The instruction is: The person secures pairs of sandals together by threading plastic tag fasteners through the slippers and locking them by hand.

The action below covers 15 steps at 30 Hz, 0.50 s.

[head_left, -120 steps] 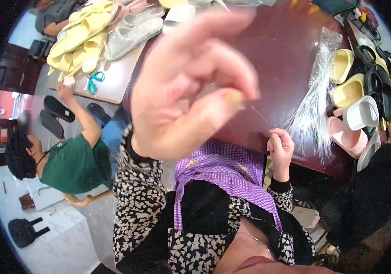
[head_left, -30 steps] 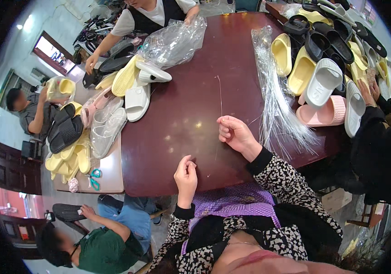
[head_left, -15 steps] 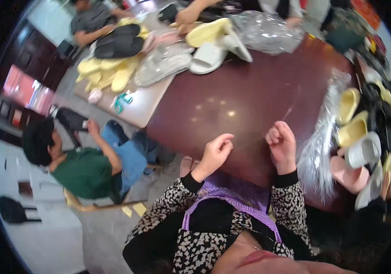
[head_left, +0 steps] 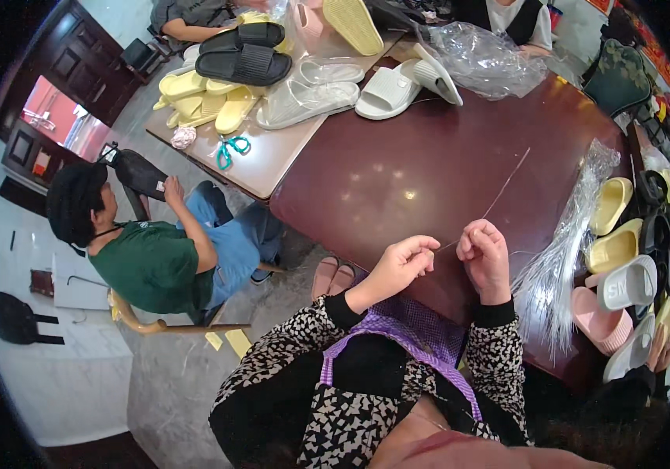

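Note:
Above the near side of the dark red table (head_left: 366, 180), my two hands are close together. A thin clear strand (head_left: 507, 181) runs from the fingers of my right hand (head_left: 484, 258) toward the far right, and a short piece of it shows between the hands. My right thumb and fingertips pinch it. My left hand (head_left: 401, 270) has its thumb and forefinger pressed together at the strand's near end. To the right of my hands lies a long bundle of clear plastic strands (head_left: 558, 258), fanned out at its near end.
White slippers (head_left: 388, 92) and a crumpled clear bag (head_left: 480, 59) lie at the far edge. On the left side table are black slippers (head_left: 245, 66), yellow slippers (head_left: 194, 102) and green scissors (head_left: 233, 148). More slippers (head_left: 612, 242) line the right. A seated person (head_left: 155, 258) handles a black item.
My left hand has come nearer to my right, and the strand now shows plainly between and beyond them. The view has shifted. A far person's hand is gone from beside the yellow slipper.

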Available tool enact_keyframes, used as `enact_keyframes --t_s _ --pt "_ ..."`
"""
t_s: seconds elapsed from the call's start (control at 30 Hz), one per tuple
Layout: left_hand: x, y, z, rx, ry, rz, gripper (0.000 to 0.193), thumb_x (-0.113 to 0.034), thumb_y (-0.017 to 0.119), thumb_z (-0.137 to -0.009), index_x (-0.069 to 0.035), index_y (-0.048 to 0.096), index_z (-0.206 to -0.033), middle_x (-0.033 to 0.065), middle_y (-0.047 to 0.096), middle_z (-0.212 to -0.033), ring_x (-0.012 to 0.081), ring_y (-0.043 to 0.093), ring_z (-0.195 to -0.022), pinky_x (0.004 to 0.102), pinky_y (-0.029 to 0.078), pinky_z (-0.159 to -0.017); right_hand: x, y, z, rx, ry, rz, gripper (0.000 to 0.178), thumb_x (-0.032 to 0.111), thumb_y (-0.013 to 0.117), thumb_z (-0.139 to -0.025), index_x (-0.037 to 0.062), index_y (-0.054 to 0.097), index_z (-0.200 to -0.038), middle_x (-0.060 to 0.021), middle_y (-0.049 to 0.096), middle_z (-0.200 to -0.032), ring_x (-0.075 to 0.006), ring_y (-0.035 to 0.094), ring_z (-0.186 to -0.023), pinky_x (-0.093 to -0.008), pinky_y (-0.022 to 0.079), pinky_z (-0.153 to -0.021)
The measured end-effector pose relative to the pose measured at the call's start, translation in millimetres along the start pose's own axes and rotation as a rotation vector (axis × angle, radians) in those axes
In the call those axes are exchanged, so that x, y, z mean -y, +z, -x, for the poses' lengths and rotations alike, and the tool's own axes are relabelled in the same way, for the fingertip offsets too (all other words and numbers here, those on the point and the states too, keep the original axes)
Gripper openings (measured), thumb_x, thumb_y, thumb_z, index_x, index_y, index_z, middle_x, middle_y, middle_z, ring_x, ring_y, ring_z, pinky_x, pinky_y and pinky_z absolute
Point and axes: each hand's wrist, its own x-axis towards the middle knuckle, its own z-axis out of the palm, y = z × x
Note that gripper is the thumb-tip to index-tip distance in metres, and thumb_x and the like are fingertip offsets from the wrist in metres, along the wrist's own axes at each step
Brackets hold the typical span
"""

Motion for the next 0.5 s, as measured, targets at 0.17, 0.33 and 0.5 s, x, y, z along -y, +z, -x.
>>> enact_keyframes --t_s 0.17,0.33,0.5 --pt "1 -4 3 0.005 -0.084 -0.096 0.018 -0.007 0.053 -0.09 0.001 0.058 -0.106 -0.0007 0.057 -0.078 0.0051 0.052 -0.068 0.02 0.044 -0.061 1 4 1 0.011 0.033 0.011 0.011 0.013 0.056 -0.088 0.0023 0.056 -0.086 -0.0045 0.052 -0.064 -0.0106 0.044 -0.054 -0.0238 0.039 -0.052" --pt "7 -9 7 0.088 -0.15 -0.136 0.015 -0.006 0.054 -0.089 0.002 0.059 -0.1 -0.0018 0.055 -0.073 0.0048 0.05 -0.065 0.0202 0.042 -0.058 2 0 1 0.007 -0.008 -0.038 0.014 0.017 0.057 -0.088 0.0032 0.054 -0.084 -0.005 0.052 -0.066 -0.0106 0.044 -0.054 -0.0251 0.039 -0.052" --pt "11 -12 9 0.142 -0.203 -0.138 0.013 -0.005 0.054 -0.089 0.003 0.06 -0.097 -0.0018 0.055 -0.072 0.0049 0.049 -0.064 0.02 0.042 -0.057 1 3 0 -0.055 -0.043 -0.036 0.015 0.018 0.056 -0.089 0.004 0.054 -0.083 -0.005 0.053 -0.068 -0.0103 0.044 -0.054 -0.0254 0.04 -0.052"
